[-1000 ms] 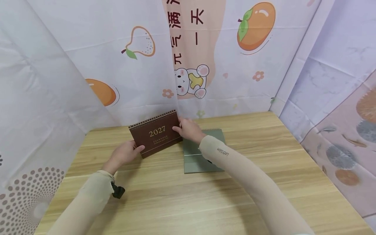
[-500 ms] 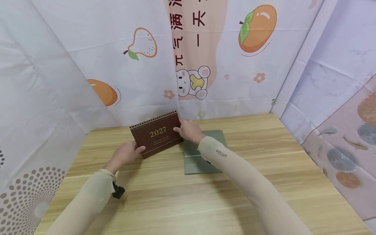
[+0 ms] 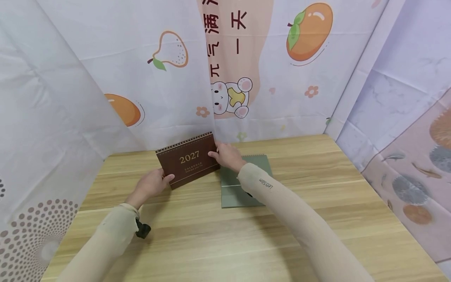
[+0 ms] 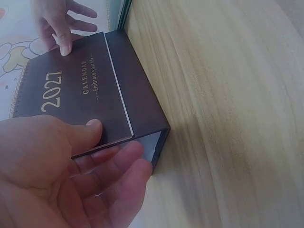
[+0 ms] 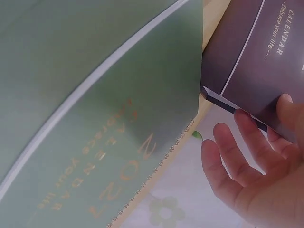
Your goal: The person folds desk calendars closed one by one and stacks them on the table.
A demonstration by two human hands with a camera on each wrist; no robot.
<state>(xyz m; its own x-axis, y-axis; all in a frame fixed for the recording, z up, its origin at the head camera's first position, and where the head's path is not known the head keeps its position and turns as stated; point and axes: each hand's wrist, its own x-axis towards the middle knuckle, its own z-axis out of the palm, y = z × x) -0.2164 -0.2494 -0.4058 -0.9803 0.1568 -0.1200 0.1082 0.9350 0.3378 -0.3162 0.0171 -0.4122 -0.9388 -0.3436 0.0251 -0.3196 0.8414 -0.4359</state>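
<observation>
A dark brown 2027 desk calendar stands tent-like on the table, angled, its spiral binding on top. My left hand pinches its left end, thumb on the front cover and fingers at the open side, as the left wrist view shows of the calendar. At the opposite end, my right hand holds the edge with the thumb on the front and fingers behind. A green desk calendar lies to the right, partly under my right wrist; in the right wrist view the green calendar fills much of the left side.
The wooden table extends in front and to the right. Behind it hangs a white curtain with fruit prints, close to the brown calendar's back. Another patterned cloth hangs along the right side.
Both hands keep their hold on the brown calendar, which stays in place. Only the head view shifts slightly.
</observation>
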